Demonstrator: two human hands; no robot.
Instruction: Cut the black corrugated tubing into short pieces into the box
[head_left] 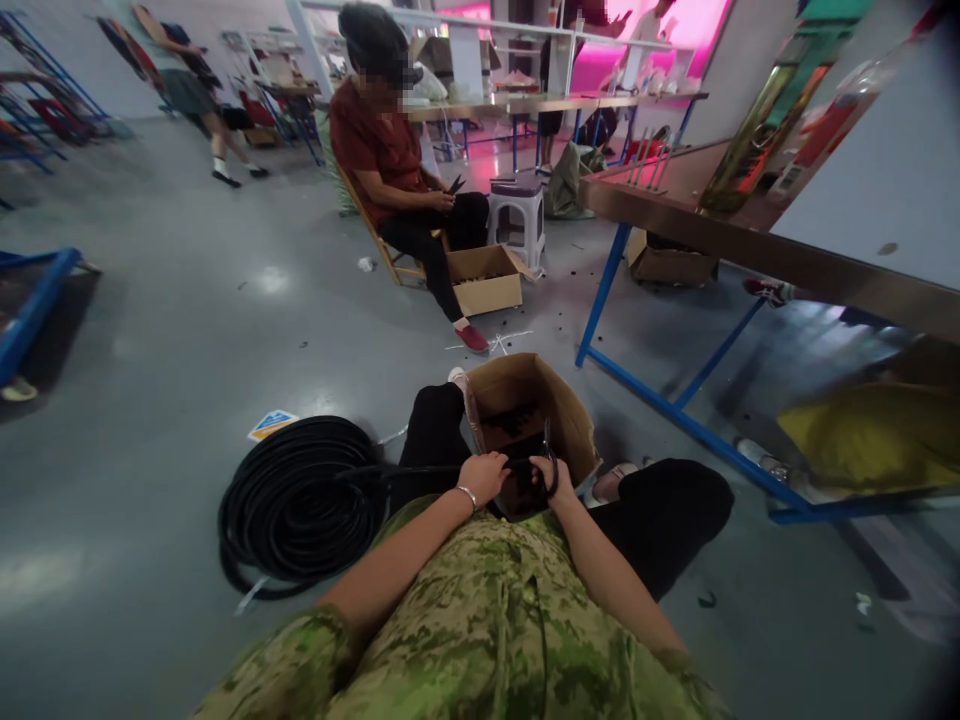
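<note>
A thick coil of black tubing (pixel 300 505) lies on the floor to my left. One length of it runs across my left thigh to my left hand (pixel 483 477), whose fingers are wrapped round it. My right hand (pixel 550 473) is closed on a pair of scissors (pixel 547 440) with dark handles, blades pointing away from me. The scissors are close to the tubing's end; whether they touch it I cannot make out. Below both hands, between my legs, stands an open cardboard box (pixel 574 410) with small dark pieces inside.
Ahead, a seated person in a red shirt (pixel 375 150) holds scissors beside another cardboard box (pixel 487 295) and a white stool (pixel 517 225). On my right is a table with a blue metal frame (pixel 697 430) and a yellow sack (pixel 870 435) beneath. A blue frame (pixel 37 310) stands far left.
</note>
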